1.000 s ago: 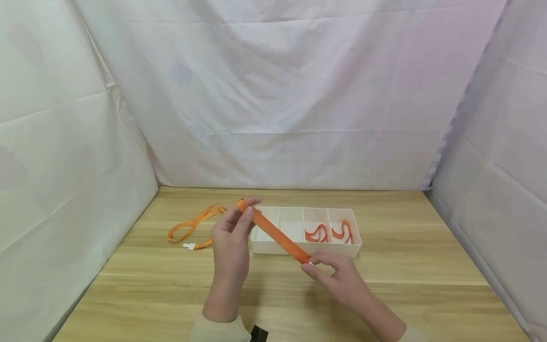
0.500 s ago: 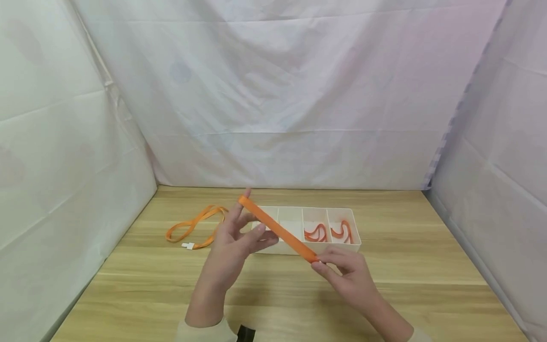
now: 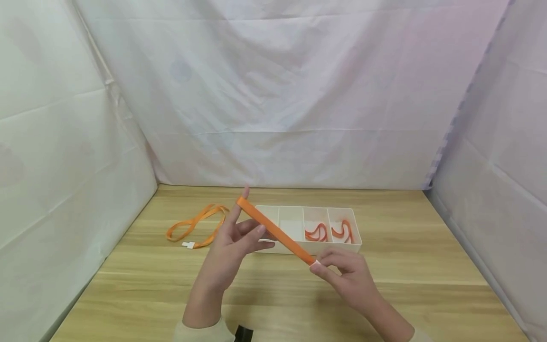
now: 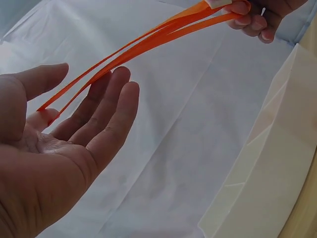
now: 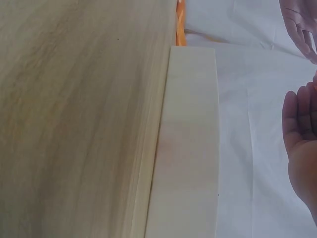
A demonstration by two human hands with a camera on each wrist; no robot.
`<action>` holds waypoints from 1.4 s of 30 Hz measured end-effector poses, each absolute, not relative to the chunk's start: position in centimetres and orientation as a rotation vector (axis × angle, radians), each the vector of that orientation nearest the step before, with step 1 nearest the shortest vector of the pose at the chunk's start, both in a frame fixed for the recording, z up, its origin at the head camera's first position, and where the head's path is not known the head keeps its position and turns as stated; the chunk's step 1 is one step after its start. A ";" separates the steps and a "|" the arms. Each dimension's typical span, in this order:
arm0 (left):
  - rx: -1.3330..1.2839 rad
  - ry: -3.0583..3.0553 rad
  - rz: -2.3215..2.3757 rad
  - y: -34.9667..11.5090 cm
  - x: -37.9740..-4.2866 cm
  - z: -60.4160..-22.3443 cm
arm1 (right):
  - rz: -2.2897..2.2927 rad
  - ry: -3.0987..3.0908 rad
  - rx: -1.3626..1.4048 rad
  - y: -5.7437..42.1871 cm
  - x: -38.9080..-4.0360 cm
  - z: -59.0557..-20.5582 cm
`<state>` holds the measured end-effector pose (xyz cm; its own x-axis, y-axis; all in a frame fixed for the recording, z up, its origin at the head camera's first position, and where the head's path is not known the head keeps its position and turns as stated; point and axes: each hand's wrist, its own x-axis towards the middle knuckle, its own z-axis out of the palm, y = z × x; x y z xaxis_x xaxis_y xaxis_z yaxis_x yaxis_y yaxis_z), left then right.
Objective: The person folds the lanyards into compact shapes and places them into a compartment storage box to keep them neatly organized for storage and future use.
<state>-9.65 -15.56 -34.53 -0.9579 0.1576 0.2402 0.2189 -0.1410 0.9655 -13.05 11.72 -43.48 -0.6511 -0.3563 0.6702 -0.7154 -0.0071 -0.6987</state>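
Observation:
An orange lanyard (image 3: 278, 232) is stretched slantwise between my two hands, above the front of the white tray. Its far end loops round the index finger of my left hand (image 3: 228, 256), whose fingers are spread and fairly straight. In the left wrist view the doubled strap (image 4: 133, 49) runs past the other fingertips of that hand. My right hand (image 3: 348, 275) pinches the near end, where a white piece shows, between thumb and fingers. The right wrist view catches part of my right hand (image 5: 302, 158) at its right edge, with the lanyard mostly outside the frame.
Behind the hands stands a white divided tray (image 3: 316, 214); its two right compartments each hold a folded orange lanyard. Another orange lanyard (image 3: 190, 224) lies looped on the wooden table to the left, its white clip (image 3: 188, 245) toward the front. White cloth hangs around the table.
My left thumb and fingers have let go of their pinch and spread, leaving the lanyard looped on the index finger. My right hand has shifted slightly right, still holding its end.

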 end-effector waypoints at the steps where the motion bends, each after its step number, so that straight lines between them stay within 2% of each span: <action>1: -0.443 -2.015 -2.298 -15.5 -9.7 -34.5 | 1.729 -1.936 1.136 11.7 -13.1 -43.5; 6: -0.432 -1.949 -2.290 -15.1 -9.7 -34.6 | 1.828 -1.772 1.231 11.2 -13.2 -43.5; 14: -0.422 -1.949 -2.194 -14.4 -9.8 -34.4 | 1.756 -1.973 1.140 10.9 -12.8 -43.7; 24: -0.268 -1.986 -2.066 -14.0 -9.7 -34.4 | 1.882 -1.844 1.261 10.4 -12.7 -43.8; 32: -0.229 -1.963 -2.055 -13.8 -9.5 -34.3 | 1.952 -1.958 1.191 10.4 -12.2 -43.8; 42: -0.276 -1.961 -2.024 -13.6 -9.6 -34.2 | 1.871 -2.049 1.394 10.4 -12.3 -44.0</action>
<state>-9.60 -13.58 -34.21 -0.9338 -0.0862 0.3472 0.3498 -0.0160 0.9367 -12.33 10.45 -43.99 -0.5963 -0.5705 0.5648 -0.6140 -0.1291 -0.7786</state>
